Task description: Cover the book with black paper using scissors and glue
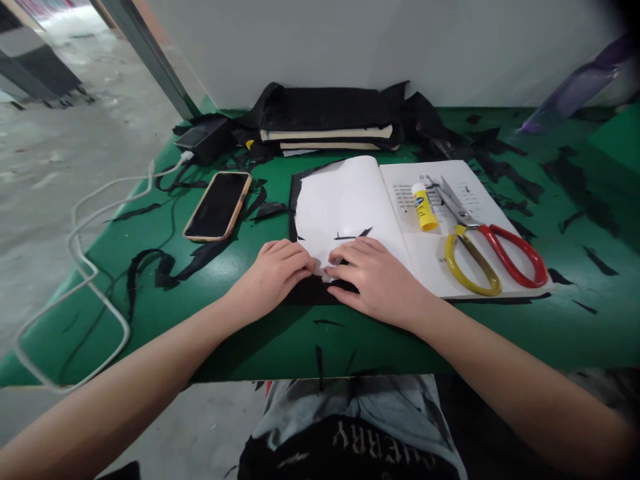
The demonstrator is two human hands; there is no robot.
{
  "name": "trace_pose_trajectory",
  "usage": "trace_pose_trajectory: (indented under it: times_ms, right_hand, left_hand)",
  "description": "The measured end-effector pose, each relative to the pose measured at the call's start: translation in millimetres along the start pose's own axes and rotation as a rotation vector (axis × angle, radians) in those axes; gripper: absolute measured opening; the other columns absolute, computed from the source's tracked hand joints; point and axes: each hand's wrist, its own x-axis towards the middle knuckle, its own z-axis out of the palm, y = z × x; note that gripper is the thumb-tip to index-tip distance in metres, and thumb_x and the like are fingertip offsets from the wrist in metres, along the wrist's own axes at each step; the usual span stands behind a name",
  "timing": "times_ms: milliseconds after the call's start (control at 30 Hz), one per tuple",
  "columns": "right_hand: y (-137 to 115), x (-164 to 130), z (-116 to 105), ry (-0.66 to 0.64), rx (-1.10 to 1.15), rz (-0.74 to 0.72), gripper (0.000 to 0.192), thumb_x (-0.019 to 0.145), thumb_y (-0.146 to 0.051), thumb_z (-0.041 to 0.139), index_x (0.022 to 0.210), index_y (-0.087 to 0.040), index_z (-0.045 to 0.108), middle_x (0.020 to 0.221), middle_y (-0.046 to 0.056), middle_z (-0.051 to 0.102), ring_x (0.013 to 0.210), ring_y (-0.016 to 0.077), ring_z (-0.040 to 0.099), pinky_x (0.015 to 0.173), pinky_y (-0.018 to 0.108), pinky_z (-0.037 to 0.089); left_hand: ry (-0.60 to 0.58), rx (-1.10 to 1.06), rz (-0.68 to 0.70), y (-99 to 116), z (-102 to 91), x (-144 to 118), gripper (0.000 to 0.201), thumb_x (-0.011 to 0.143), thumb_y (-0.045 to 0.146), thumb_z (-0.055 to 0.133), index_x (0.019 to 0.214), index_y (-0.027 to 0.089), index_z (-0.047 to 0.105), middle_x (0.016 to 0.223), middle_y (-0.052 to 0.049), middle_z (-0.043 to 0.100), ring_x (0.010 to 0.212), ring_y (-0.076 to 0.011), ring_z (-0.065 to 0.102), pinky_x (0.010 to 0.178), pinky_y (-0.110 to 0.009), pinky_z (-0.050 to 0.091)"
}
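In the head view, an open book (345, 193) lies on a green table (240, 350) right in front of the person, with a black sheet (311, 292) showing beneath it along the left side and the lower edge. The left hand (280, 270) rests at the lower edge of the blank left page, its fingers curled together and the fingertips on the paper; whether they pinch anything cannot be told. The right hand (370, 273) is just beside it at the same edge, its thumb apart from the forefinger with black showing between; whether it grips the page or the sheet cannot be told either. Thin black slivers (353, 235) lie on the page just beyond the fingers. On the printed right page are a yellow glue stick (424, 208) with a white top and, near it, a pair of scissors (467, 220) with one yellow and one red handle, blades pointing away from the person. Left of the book lies a phone (219, 205), dark screen up, and beyond it a black charger (203, 139) with a white cable (127, 328) looping over the table's left side. A stack of books (325, 110) in black wrapping sits behind, near the wall (350, 47). Black scraps (270, 211) are scattered around, and a purple bottle (575, 97) stands out at the far right.
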Motion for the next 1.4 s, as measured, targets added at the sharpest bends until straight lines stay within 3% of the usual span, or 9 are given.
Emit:
trace_pose_trajectory:
  times_ms: [300, 600, 833, 1033, 1400]
  right_hand:
    - [0.4, -1.1, 0.6, 0.006, 0.000, -0.009, 0.026, 0.089, -0.032, 0.054, 0.106, -0.017, 0.067, 0.108, 0.007, 0.062, 0.109, 0.0223, 0.053, 0.100, 0.043, 0.036]
    - [-0.1, -0.3, -0.7, 0.007, -0.005, -0.017, 0.026, 0.089, -0.032, 0.053, 0.105, -0.017, 0.067, 0.106, 0.008, 0.062, 0.105, 0.0216, 0.053, 0.099, 0.042, 0.036]
    - [-0.6, -0.7, -0.4, 0.010, -0.003, -0.011, 0.025, 0.089, -0.032, 0.054, 0.104, -0.017, 0.068, 0.107, 0.008, 0.062, 0.105, 0.0217, 0.052, 0.099, 0.042, 0.036]
    - [-1.1, -1.0, 0.3, 0.005, -0.013, -0.003, 0.029, 0.089, -0.038, 0.054, 0.105, -0.017, 0.067, 0.108, 0.008, 0.061, 0.107, 0.0226, 0.052, 0.101, 0.042, 0.034]
    - [0.2, -1.9, 0.9, 0.004, -0.016, -0.007, 0.032, 0.089, -0.041, 0.054, 0.103, -0.016, 0.067, 0.110, 0.008, 0.061, 0.108, 0.0230, 0.052, 0.099, 0.042, 0.034]
  left_hand:
    - [0.008, -0.012, 0.008, 6.7, -3.1, 1.6, 0.017, 0.089, 0.016, 0.048, 0.100, 0.020, 0.060, 0.097, -0.004, 0.063, 0.094, -0.0191, 0.052, 0.090, -0.038, 0.036]
    - [-0.017, -0.074, 0.007, 5.2, -4.6, 4.5, 0.006, 0.089, 0.020, 0.054, 0.085, 0.020, 0.059, 0.098, -0.002, 0.064, 0.094, -0.0179, 0.054, 0.089, -0.036, 0.035]
    - [-0.008, -0.057, -0.044, 5.1, -0.4, 2.6, 0.009, 0.091, 0.022, 0.054, 0.099, 0.022, 0.059, 0.091, 0.001, 0.066, 0.089, -0.0158, 0.058, 0.087, -0.036, 0.032]
    - [0.003, -0.055, -0.022, 5.2, 2.1, 2.4, 0.010, 0.092, 0.021, 0.052, 0.088, 0.021, 0.061, 0.092, 0.001, 0.066, 0.089, -0.0153, 0.057, 0.086, -0.034, 0.032]
    - [0.008, -0.150, -0.036, 6.1, 1.6, 2.4, 0.010, 0.092, 0.018, 0.051, 0.087, 0.021, 0.059, 0.094, 0.001, 0.061, 0.091, -0.0135, 0.057, 0.084, -0.032, 0.034]
